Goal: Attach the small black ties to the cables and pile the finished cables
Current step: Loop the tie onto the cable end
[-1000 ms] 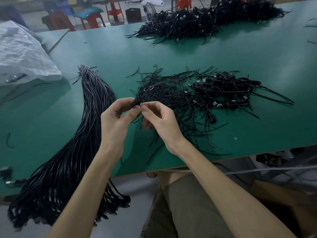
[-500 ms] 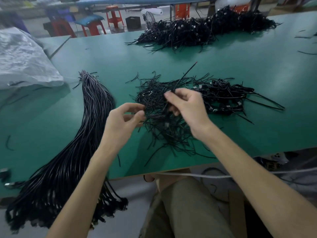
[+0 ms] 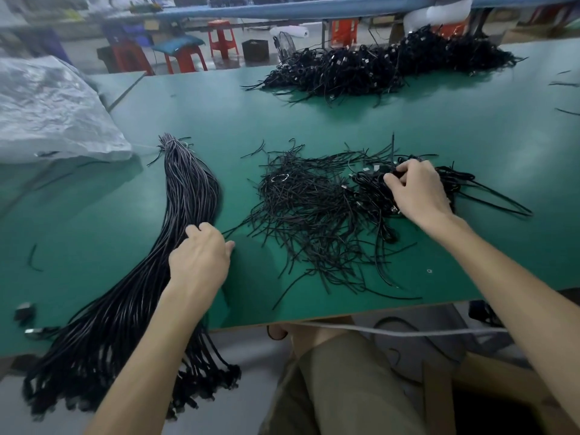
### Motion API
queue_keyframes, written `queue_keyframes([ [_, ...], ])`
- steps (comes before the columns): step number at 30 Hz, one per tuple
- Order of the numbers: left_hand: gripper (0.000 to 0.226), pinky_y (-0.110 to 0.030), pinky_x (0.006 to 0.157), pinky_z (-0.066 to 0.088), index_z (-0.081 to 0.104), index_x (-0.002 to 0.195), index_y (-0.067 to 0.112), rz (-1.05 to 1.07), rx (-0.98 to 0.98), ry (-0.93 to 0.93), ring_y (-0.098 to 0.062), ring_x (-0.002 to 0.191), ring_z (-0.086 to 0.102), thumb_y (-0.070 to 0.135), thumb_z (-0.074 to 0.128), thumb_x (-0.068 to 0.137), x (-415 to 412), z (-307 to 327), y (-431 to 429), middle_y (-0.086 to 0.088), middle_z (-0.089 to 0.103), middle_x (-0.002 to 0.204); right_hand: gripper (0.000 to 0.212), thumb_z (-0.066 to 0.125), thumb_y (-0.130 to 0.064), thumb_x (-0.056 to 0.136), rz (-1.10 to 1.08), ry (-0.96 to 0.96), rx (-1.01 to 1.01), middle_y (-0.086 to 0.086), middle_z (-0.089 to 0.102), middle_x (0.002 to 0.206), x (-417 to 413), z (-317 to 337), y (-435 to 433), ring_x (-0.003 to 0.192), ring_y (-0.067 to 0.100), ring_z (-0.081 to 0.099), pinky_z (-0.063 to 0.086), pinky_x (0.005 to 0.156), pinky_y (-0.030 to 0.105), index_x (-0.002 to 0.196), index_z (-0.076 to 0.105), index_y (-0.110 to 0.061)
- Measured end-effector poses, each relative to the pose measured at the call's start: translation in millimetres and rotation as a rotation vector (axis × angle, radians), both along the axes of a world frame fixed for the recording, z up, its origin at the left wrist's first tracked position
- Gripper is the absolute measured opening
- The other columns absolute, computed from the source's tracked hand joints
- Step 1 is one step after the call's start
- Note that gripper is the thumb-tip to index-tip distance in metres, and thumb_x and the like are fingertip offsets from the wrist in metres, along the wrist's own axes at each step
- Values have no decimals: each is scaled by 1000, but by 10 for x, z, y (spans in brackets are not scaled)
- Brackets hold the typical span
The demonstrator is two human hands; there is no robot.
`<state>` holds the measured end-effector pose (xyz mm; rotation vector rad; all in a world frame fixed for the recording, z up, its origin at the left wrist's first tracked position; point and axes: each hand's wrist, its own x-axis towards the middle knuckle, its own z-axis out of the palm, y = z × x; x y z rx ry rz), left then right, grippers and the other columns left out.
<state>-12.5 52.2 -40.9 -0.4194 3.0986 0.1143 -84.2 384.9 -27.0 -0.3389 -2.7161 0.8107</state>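
A thick bundle of long black cables [image 3: 188, 189] lies on the green table [image 3: 470, 127] at the left and hangs over the front edge. My left hand [image 3: 201, 255] rests on this bundle with its fingers bent onto the cables and its thumb apart. A loose heap of small black ties [image 3: 307, 208] fills the middle. To its right lies a small pile of coiled, tied cables [image 3: 464, 180]. My right hand [image 3: 417, 189] is over that pile, fingers curled and pinching a coiled black cable at its top.
A large pile of tied cables [image 3: 376, 67] lies at the table's far edge. A crumpled white plastic bag [image 3: 50, 111] covers the far left. Stray ties and a small connector [image 3: 23, 310] lie near the left front. Red stools [image 3: 221, 39] stand beyond the table.
Both hands were together over the ties. My right hand has carried a cable right to the small pile, and my left hand has moved left onto the long bundle.
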Motion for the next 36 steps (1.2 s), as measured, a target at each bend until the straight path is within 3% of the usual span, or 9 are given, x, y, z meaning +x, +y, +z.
queue_keyframes([
  [4,42,-39,71,37,39,124,-2,47,23,125,-40,116,48,25,61,102,2,15,-96,-24,38,133,38,56,-26,102,30,105,166,20,49,130,66,-27,-95,124,35,43,37,104,42,132,54,-3],
  [9,48,-44,71,35,36,127,-4,78,14,58,-44,113,56,22,66,99,-82,38,-171,-25,47,127,36,59,-24,100,109,213,303,15,47,128,175,19,-320,123,34,38,30,104,45,132,56,-7],
  [18,51,-43,79,33,41,128,-4,101,-141,-148,-44,120,56,36,61,102,-188,148,-353,-25,51,132,31,55,-22,102,247,159,217,8,54,126,299,72,-444,124,28,42,30,104,43,132,56,-14],
  [24,29,-40,75,34,47,127,-1,76,-215,-171,-33,92,50,16,53,104,-176,160,-302,-21,52,126,27,55,-21,102,313,128,194,3,59,122,384,19,-537,121,25,45,31,102,42,129,58,-16],
  [27,38,-39,76,35,44,132,-3,65,-237,-208,-33,98,52,24,53,106,-186,192,-290,-21,51,128,28,56,-21,102,342,123,183,-1,60,117,409,10,-554,119,23,46,30,101,41,129,58,-17],
  [29,27,-38,74,36,48,125,-1,26,-262,-205,-29,93,48,17,54,105,-186,198,-267,-17,54,118,26,57,-21,101,358,123,172,-3,60,114,432,4,-555,117,21,47,30,100,40,127,60,-18],
  [31,2,-38,70,37,52,100,7,4,-250,-168,-22,75,44,7,53,100,-196,220,-268,-8,49,89,23,57,-21,102,385,117,169,-4,60,113,466,-16,-581,116,20,47,29,100,39,125,62,-19],
  [33,18,-34,63,35,47,80,9,-6,-209,-154,-20,62,40,4,54,95,-213,240,-279,-4,44,76,22,56,-22,103,425,98,172,-5,60,114,507,-43,-636,117,19,47,28,102,39,123,62,-20],
  [36,26,-33,59,32,44,74,7,10,-62,-102,-24,62,44,18,56,94,-225,222,-328,-7,50,77,22,53,-25,104,512,45,188,-7,58,117,582,-93,-758,119,17,46,27,105,38,124,61,-22],
])
